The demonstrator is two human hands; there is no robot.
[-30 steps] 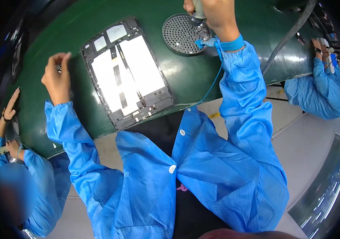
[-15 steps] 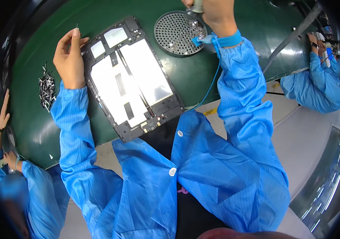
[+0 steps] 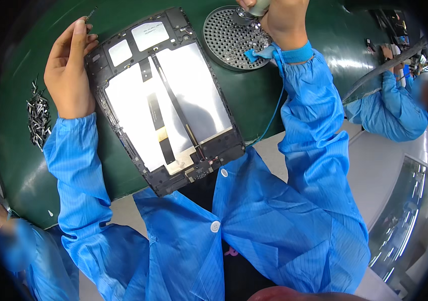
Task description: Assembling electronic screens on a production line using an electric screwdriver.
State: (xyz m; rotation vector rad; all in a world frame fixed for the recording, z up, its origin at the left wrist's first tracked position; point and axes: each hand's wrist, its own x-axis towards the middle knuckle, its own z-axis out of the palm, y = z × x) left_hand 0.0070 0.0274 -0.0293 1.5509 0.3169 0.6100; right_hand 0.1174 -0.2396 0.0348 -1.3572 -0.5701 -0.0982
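My left hand (image 3: 71, 70) is at the upper left edge of an opened tablet (image 3: 194, 95), its lower fingers close against the black frame. Thumb and index finger pinch a small, thin dark strip-like part (image 3: 91, 12) that points up and away. The tablet lies with its silver inside facing up, a dark flat cable (image 3: 155, 110) running along it. At the top edge of view, my right hand (image 3: 286, 25) is closed around a pale green tool with a silver nose (image 3: 244, 16), seemingly an electric screwdriver, mostly cut off. Its nose is over a round perforated tray (image 3: 219, 42) holding small screws.
A pile of small black and silver parts (image 3: 38, 115) lies left of my arm on the green tabletop (image 3: 123, 178). A blue wrist strap with its cord (image 3: 274, 113) runs from my right wrist to the table edge. Co-workers sit at the left and right (image 3: 389, 110).
The view has shifted, so tablet and pile appear lower and larger. The tool's nose is further in over the tray. My left hand still pinches the small part beside the tablet.
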